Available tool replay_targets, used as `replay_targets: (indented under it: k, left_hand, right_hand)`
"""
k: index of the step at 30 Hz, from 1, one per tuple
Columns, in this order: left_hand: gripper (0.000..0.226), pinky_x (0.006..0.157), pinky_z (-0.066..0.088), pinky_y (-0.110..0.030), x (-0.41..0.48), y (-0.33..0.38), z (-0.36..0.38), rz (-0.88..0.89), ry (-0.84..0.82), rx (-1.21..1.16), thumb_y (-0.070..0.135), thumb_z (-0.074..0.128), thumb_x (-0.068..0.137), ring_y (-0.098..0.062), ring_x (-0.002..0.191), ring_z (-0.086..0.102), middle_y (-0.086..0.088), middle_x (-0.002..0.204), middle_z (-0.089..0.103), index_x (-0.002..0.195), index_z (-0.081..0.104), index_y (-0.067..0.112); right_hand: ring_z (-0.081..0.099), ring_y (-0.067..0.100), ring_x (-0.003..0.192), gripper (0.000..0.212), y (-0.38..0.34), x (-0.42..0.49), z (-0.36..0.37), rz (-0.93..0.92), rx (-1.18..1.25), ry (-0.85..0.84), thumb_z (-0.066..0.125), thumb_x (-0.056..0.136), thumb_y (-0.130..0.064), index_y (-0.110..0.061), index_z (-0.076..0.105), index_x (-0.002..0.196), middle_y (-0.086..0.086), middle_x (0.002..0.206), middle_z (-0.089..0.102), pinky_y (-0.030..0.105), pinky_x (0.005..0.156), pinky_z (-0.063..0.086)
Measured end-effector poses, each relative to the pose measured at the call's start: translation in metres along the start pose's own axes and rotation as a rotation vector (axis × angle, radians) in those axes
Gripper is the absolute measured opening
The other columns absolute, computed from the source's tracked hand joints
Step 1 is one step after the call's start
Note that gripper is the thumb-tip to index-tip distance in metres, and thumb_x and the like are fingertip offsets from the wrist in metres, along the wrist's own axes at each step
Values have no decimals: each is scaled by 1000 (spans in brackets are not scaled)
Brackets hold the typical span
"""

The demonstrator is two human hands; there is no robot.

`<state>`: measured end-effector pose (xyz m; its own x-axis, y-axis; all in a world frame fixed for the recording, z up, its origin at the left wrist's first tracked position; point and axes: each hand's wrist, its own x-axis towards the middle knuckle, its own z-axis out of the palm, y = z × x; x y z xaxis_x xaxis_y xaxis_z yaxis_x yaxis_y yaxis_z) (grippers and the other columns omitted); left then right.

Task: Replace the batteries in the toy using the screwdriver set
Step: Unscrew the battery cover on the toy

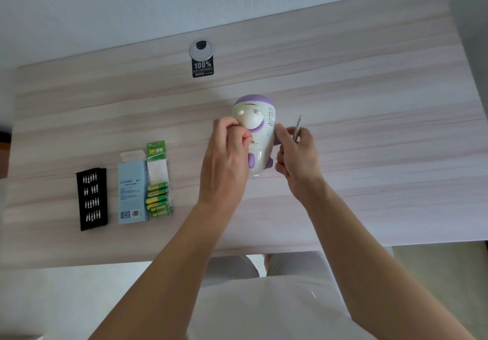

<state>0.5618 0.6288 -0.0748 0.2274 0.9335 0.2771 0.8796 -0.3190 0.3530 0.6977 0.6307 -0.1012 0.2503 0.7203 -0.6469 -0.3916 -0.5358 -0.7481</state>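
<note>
The white-and-purple plastic toy (pixel 257 118) lay mid-counter, its long axis running away from the person and its head toward the far edge. The left hand (pixel 227 160) pinched its midsection. The right hand (pixel 297 155), fingers curled, gripped a slim silver screwdriver (pixel 297 128) at its side. The pale wood-grain counter (pixel 369 88) met a plain white wall (pixel 105 1).

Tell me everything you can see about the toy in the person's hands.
The toy is white and purple, smooth like plastic, with a round head capped in purple, two knob eyes and a grid of small holes on one side. Purple patches mark its lower body. It lies lengthwise over the table, head away from the person. The left hand pinches at its middle; the right hand holds its other side while holding a screwdriver.
</note>
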Motion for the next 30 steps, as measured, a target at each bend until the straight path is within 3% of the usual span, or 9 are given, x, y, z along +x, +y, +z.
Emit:
replay_targets:
  k: [5,9,17,24,30]
  left_hand:
    - [2,70,36,-19,0,1,1,-14,-9,20,3,59,93,-24,83,59,-13,110,56,94,61,3]
    - [4,71,34,-19,1,2,0,-16,-19,22,0,61,92,-25,82,59,-14,109,56,93,61,3]
    - [6,70,30,-16,1,3,-1,-42,-27,38,-1,64,90,-25,82,60,-13,109,57,94,61,3]
    - [6,69,30,-16,0,3,-1,-39,-25,40,-1,65,90,-25,80,60,-14,108,58,93,61,3]
    - [3,68,31,-16,8,4,-3,-70,23,-43,3,60,95,-20,78,53,-14,108,56,92,59,5]
  right_hand:
    - [32,12,44,28,5,5,3,52,27,57,61,97,-31,-7,51,109,-5,62,56,21,38,29]
    - [30,12,43,21,12,6,5,36,-13,26,51,102,-26,-7,58,98,0,60,37,20,39,26]
    - [31,12,43,19,16,9,6,43,10,15,50,102,-25,-11,56,91,0,61,37,21,40,27]
    - [32,9,38,25,18,10,6,50,11,17,50,102,-24,-4,60,110,-1,61,38,21,40,28]
    - [39,15,48,25,16,10,4,39,-21,6,45,104,-26,-13,66,109,0,66,39,22,43,35]
